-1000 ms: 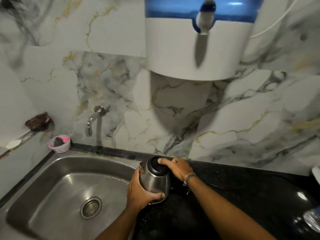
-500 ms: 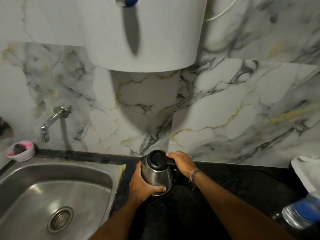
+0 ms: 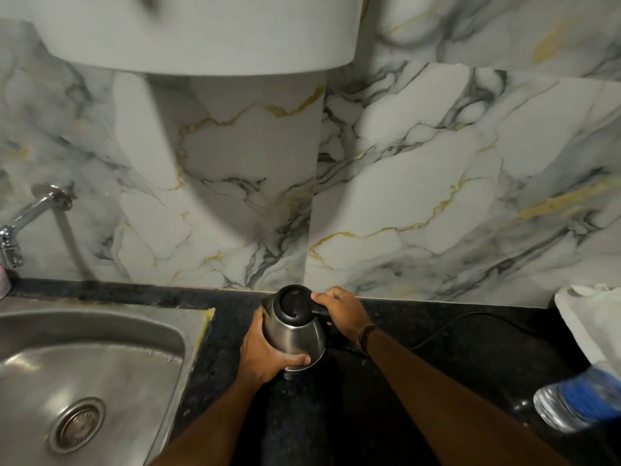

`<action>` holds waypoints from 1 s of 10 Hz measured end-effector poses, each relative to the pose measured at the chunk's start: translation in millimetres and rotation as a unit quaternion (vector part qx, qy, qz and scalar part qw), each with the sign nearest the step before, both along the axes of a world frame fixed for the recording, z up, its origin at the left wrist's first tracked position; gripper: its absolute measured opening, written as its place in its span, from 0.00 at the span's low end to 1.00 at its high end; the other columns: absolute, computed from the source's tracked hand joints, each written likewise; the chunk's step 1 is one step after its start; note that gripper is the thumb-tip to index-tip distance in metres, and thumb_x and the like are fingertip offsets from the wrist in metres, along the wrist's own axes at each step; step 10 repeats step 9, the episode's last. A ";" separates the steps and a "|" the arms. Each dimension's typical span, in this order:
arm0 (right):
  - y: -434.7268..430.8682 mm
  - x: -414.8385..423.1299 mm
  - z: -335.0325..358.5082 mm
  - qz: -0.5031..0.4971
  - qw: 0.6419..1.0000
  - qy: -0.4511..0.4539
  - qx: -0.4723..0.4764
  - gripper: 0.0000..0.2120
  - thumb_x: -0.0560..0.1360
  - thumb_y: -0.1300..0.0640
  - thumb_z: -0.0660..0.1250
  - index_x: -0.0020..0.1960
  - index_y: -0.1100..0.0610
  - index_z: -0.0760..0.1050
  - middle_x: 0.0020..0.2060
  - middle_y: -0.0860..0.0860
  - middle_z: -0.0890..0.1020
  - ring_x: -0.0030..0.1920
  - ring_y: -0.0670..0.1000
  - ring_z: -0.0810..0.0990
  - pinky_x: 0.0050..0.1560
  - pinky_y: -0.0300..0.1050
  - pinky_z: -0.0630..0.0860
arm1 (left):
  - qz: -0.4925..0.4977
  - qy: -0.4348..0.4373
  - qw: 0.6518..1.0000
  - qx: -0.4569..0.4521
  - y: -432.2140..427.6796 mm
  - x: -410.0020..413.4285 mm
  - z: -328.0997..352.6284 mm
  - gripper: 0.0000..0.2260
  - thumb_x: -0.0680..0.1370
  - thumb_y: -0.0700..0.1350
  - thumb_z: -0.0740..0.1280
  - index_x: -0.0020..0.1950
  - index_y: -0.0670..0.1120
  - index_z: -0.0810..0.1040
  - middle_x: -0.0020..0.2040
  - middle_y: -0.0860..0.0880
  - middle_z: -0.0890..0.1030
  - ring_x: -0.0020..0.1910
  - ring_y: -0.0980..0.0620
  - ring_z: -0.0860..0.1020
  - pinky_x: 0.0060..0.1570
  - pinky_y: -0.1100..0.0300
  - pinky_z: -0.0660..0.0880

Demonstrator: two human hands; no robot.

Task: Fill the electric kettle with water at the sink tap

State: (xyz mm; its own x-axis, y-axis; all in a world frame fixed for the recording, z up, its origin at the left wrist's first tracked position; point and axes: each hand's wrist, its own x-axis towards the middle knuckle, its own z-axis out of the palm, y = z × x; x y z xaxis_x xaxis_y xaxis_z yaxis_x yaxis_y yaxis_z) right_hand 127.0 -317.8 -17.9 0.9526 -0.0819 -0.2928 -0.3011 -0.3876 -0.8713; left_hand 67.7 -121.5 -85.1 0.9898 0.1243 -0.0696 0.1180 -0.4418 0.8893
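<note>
Both hands clamp the steel electric kettle with black lid low on the dark desk: left hand fingers wrapped round its body, right hand fingers curled on the handle. It's drifted rightward from the sink; the chrome tap sits at nine o'clock, lid closed, likely being set down.

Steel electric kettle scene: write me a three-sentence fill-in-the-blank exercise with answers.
1. The left hand grips the steel electric kettle's ____.
2. The right hand holds its black ____.
3. The kettle is over the black ____, right of the stainless steel sink.

Answers: body; handle; countertop
</note>
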 end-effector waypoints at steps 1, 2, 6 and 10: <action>-2.4 3.2 -2.8 -0.007 1.000 0.005 0.002 0.22 0.65 0.35 0.73 0.34 0.52 0.72 0.31 0.51 0.79 0.37 0.53 0.81 0.49 0.57 0.83 | -0.003 -0.003 1.000 0.000 -0.7 3.7 -1.0 0.58 0.47 0.56 0.91 0.73 0.62 0.68 0.65 0.59 0.81 0.64 0.53 0.80 0.64 0.51 0.79; -4.0 6.5 -6.1 -0.006 1.000 0.000 0.003 0.20 0.72 0.40 0.73 0.35 0.53 0.71 0.32 0.52 0.79 0.37 0.53 0.81 0.53 0.62 0.83 | -0.010 -0.003 1.000 0.001 0.2 7.0 -5.3 0.58 0.47 0.56 0.91 0.73 0.62 0.68 0.66 0.60 0.81 0.65 0.53 0.80 0.65 0.49 0.80; -1.4 -13.0 8.6 0.007 0.995 -0.040 -0.090 0.26 0.70 0.26 0.64 0.53 0.47 0.78 0.54 0.49 0.83 0.60 0.55 0.80 0.67 0.64 0.77 | -0.038 0.017 0.999 -0.029 6.1 -7.3 2.0 0.78 0.47 0.59 0.92 0.88 0.60 0.50 0.85 0.54 0.64 0.82 0.52 0.66 0.80 0.45 0.69; 4.5 -59.0 95.4 -0.029 0.960 -0.202 -0.192 0.31 0.79 0.39 0.66 0.79 0.46 0.66 0.78 0.48 0.71 0.78 0.52 0.66 0.79 0.58 0.66 | 0.025 -0.176 0.966 0.185 89.6 -43.1 93.2 0.45 0.76 0.72 0.70 0.86 0.51 0.64 0.84 0.49 0.70 0.83 0.44 0.68 0.81 0.50 0.65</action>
